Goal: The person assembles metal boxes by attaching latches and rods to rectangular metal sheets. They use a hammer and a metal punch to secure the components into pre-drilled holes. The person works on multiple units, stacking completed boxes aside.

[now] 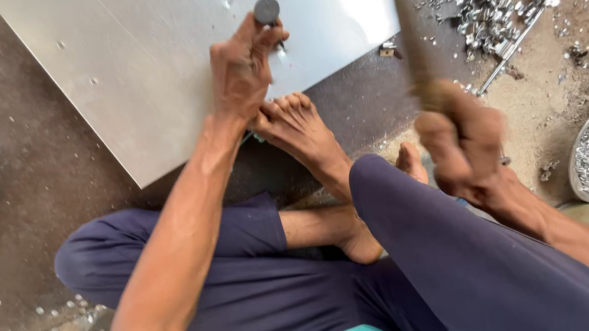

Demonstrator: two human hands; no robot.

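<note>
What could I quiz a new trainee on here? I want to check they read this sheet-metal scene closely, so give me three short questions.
1. True or false: the left hand holds a round-headed punch upright on the metal sheet.
2. What does the right hand grip?
3. The round metal bowl of small bits lies: A) on the sheet, B) on the ground at the right, C) on the person's lap.

Key: 1 true; 2 a wooden hammer handle, blurred; 3 B.

The right hand [462, 143] and its hammer [409, 31] are motion-blurred; the hammer head is cut off by the top edge. The bowl [579, 153] runs off right.
</note>
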